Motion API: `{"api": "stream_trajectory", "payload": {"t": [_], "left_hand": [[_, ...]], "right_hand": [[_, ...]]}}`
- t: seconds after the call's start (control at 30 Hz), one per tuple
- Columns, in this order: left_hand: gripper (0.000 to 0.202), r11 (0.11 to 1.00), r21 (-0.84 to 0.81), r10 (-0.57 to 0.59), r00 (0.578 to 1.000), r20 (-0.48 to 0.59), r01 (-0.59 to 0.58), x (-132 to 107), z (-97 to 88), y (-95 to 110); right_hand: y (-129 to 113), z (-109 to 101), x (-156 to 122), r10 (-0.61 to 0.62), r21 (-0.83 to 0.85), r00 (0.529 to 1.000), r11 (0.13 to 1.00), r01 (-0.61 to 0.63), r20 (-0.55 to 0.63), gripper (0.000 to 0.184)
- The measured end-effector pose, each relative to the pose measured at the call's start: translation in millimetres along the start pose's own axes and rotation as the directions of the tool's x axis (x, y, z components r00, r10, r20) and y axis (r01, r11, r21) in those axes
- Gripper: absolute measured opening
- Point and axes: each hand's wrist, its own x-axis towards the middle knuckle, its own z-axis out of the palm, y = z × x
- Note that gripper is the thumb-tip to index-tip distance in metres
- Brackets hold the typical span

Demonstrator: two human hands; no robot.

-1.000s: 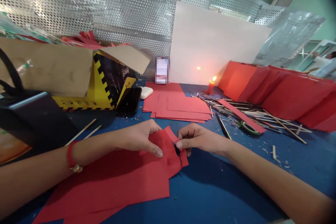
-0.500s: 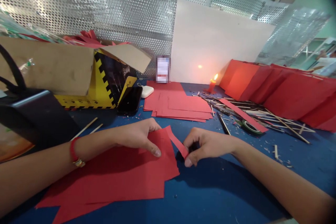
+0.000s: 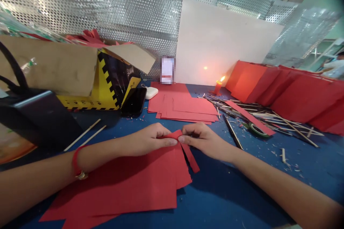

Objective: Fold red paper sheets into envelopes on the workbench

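Several red paper sheets (image 3: 129,182) lie overlapped on the blue table in front of me. My left hand (image 3: 152,139) pinches the far right part of the top sheet between thumb and fingers. Right beside it, my right hand (image 3: 202,140) is closed on the paper's far corner, at the upper end of a narrow red strip (image 3: 191,159). Downward from the right fingertips the strip hangs, separated from the sheet by a dark gap. Whether it still joins the sheet at the top is hidden by my fingers.
A lit red candle (image 3: 218,86) burns at the back, near red paper panels (image 3: 292,93). Thin sticks (image 3: 258,118), a tape roll (image 3: 258,128) and a dark pen-like stick (image 3: 232,132) lie at right. Black phone (image 3: 134,102), yellow-black box (image 3: 88,102) and dark device (image 3: 40,118) stand left.
My right hand has moved up and left from the strip's lower part to its top, next to my left hand. The left thumb has closed onto the paper. The strip now hangs free below.
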Motion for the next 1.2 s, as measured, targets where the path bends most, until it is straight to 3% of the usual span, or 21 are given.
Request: {"api": "stream_trajectory", "payload": {"t": [0.17, 0.4, 0.47, 0.53, 0.6, 0.67, 0.73, 0.77, 0.8, 0.83, 0.9, 1.0, 1.1, 1.2], "left_hand": [[0.043, 0.999, -0.036, 0.0, 0.997, 0.075, 0.003, -1, -1.5, 4], [0.041, 0.998, -0.051, -0.042, 0.996, 0.074, 0.046, -2, -2.8, 3], [0.04, 0.995, -0.077, -0.056, 0.995, 0.078, 0.062, -2, -3.7, 0], [0.041, 0.992, -0.09, -0.079, 0.994, 0.072, 0.085, -1, -4.5, -3], [0.043, 0.993, -0.08, -0.086, 0.994, 0.06, 0.091, -1, -4.5, -5], [0.045, 0.996, -0.054, -0.074, 0.996, 0.042, 0.077, 0, -3.5, -5], [0.047, 0.999, -0.031, -0.044, 0.999, 0.008, 0.044, 0, -1.6, -6], [0.047, 1.0, -0.016, -0.023, 0.999, -0.024, 0.023, 1, -0.5, -6], [0.047, 1.0, 0.006, 0.003, 0.998, -0.065, -0.003, 1, 0.6, -5], [0.046, 0.999, 0.037, 0.034, 0.993, -0.11, -0.03, 2, 1.6, -5], [0.045, 0.992, 0.113, 0.084, 0.977, -0.197, -0.063, 2, 3.4, -5], [0.041, 0.98, 0.182, 0.121, 0.958, -0.26, -0.074, 1, 5.4, -4], [0.039, 0.973, 0.212, 0.151, 0.949, -0.276, -0.093, 0, 6.9, -5], [0.044, 0.961, 0.257, 0.183, 0.933, -0.31, -0.103, -1, 8.2, -8]], "right_hand": [[5, -12, 0, 0.002, 0.005, 1.0, 1.0, -0.001, -0.007, 0.044], [5, -9, 2, 0.021, -0.031, 0.998, 0.999, -0.023, -0.055, 0.042], [2, -15, 3, 0.014, -0.089, 0.997, 0.996, -0.02, -0.073, 0.041], [0, -34, 1, 0.002, -0.249, 0.998, 0.968, -0.018, -0.068, 0.039], [-1, -65, -5, 0.013, -0.525, 0.999, 0.85, -0.036, -0.048, 0.036], [0, -99, -16, 0.053, -0.812, 0.99, 0.568, -0.135, -0.128, 0.031], [-1, -124, -27, 0.084, -0.935, 0.971, 0.26, -0.24, -0.225, 0.024], [-2, -130, -32, 0.039, -0.953, 0.969, 0.177, -0.247, -0.244, 0.021], [-5, -129, -36, -0.012, -0.957, 0.97, 0.164, -0.239, -0.244, 0.021], [-9, -123, -38, -0.06, -0.953, 0.972, 0.217, -0.211, -0.229, 0.023], [-19, -94, -40, -0.102, -0.873, 0.974, 0.469, -0.132, -0.202, 0.027], [-29, -36, -37, -0.005, -0.591, 0.999, 0.806, -0.022, -0.043, 0.02], [-26, 4, -31, 0.104, -0.293, 0.995, 0.951, -0.097, 0.007, 0.023], [-16, 13, -27, 0.162, -0.158, 0.986, 0.974, -0.165, -0.029, 0.026]]}}
